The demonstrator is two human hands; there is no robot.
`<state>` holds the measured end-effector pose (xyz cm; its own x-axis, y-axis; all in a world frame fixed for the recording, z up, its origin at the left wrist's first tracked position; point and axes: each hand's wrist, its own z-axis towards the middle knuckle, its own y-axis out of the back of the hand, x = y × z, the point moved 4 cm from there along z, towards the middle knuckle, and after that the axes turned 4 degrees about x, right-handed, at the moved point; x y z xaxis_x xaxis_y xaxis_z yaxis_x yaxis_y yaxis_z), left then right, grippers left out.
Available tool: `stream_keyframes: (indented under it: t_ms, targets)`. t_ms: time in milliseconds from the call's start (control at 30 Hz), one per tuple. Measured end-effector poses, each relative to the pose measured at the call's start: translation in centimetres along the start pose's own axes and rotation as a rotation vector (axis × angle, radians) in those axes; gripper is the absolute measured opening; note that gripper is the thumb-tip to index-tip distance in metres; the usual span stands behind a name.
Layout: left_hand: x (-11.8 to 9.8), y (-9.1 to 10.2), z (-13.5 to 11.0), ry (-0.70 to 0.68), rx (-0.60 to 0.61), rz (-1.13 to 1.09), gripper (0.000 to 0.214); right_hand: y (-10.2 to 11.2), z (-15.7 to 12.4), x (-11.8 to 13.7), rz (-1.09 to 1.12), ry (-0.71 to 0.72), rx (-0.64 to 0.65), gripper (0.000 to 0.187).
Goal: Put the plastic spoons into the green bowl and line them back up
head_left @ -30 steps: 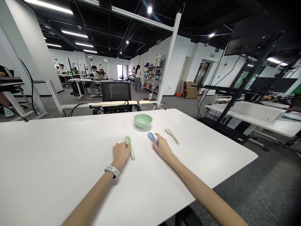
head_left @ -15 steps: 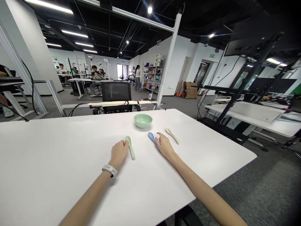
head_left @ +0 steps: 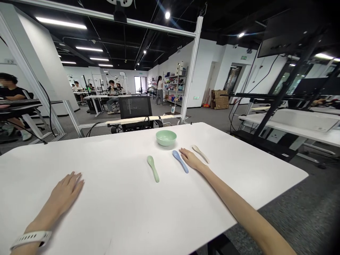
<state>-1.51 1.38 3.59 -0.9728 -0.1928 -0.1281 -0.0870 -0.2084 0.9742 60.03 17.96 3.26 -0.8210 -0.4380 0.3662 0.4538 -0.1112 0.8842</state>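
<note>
My left hand [head_left: 65, 193] lies flat at the left of the white table [head_left: 114, 202], fingers stretched out and holding nothing. Farther up, my right hand [head_left: 191, 158] rests between a blue spoon [head_left: 180, 162] on its left and a cream spoon [head_left: 200, 154] on its right; its fingers are extended and nothing shows in them. To the left of the blue spoon lies a green spoon [head_left: 153, 169], apart from both hands. A light green bowl [head_left: 166, 138] stands upright behind the spoons, its inside partly visible.
A metal frame [head_left: 190, 71] and a black mesh chair [head_left: 135, 107] stand beyond the table's far edge. At the far left a person [head_left: 12, 88] sits at a desk. Dark stands and another white desk [head_left: 294, 127] are to the right.
My left hand has left the green spoon and moved far left, its fingers now spread. My right hand has shifted slightly off the blue spoon and flattened. The camera view has turned a little left.
</note>
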Motion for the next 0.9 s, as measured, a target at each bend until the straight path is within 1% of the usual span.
stream_keyframes:
  t_ms: [67, 167, 300, 500, 733, 900]
  targets:
    - [1.1, -1.4, -0.3, 0.066, 0.056, -0.015, 0.088, -0.3, -0.1, -0.2, 0.022, -0.002, 0.010, 0.047]
    - [1.0, -2.2, -0.7, 0.102, 0.094, -0.035, 0.094, -0.3, -0.2, -0.4, 0.042, -0.003, 0.009, 0.047]
    - [0.5, -2.2, -0.9, 0.095, 0.086, -0.045, 0.093, -0.2, -0.3, -0.5, 0.049, -0.005, 0.004, 0.046]
    - [0.9, -2.2, -0.9, 0.086, 0.061, -0.049, 0.088, -0.3, -0.3, -0.7, 0.072, -0.008, -0.015, 0.045]
    - [1.2, -2.6, -0.9, 0.078, 0.054, -0.070, 0.088, -0.4, -0.4, -0.8, 0.081, -0.005, -0.009, 0.047]
    - [1.0, -2.2, -0.9, 0.092, 0.053, -0.069, 0.086, -0.4, -0.4, -1.0, 0.093, -0.006, -0.021, 0.045]
